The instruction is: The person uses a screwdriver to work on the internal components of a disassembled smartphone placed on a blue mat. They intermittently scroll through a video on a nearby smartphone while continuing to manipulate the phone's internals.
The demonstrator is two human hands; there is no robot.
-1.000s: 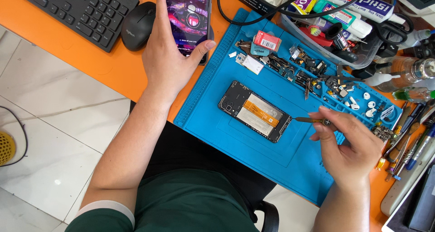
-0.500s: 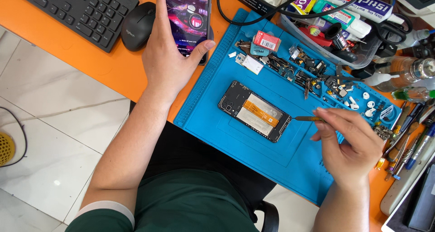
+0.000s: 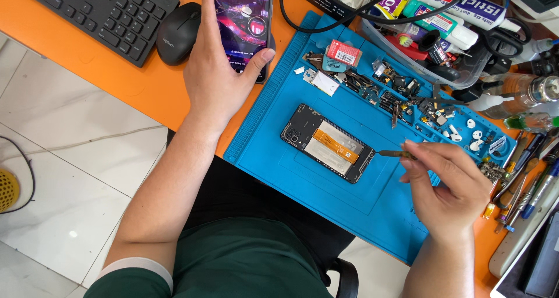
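My left hand (image 3: 218,71) rests on the orange desk and holds a lit smartphone (image 3: 243,18), thumb at its right edge. An opened phone (image 3: 327,142) with its back cover off, showing an orange flex cable, lies flat on the blue work mat (image 3: 372,199). My right hand (image 3: 451,190) grips a thin brass-coloured tool (image 3: 393,153) whose tip points at the opened phone's right end, very near it.
A black mouse (image 3: 179,32) and black keyboard (image 3: 99,10) lie at the left of the orange desk (image 3: 125,80). Small parts and screws (image 3: 407,97) fill the mat's tray strip. A clear bin of tubes (image 3: 431,24) stands behind. Pens and tools (image 3: 530,181) lie at the right.
The tool tip in my right hand has shifted slightly left, toward the opened phone's end. My left hand and the lit smartphone have not moved.
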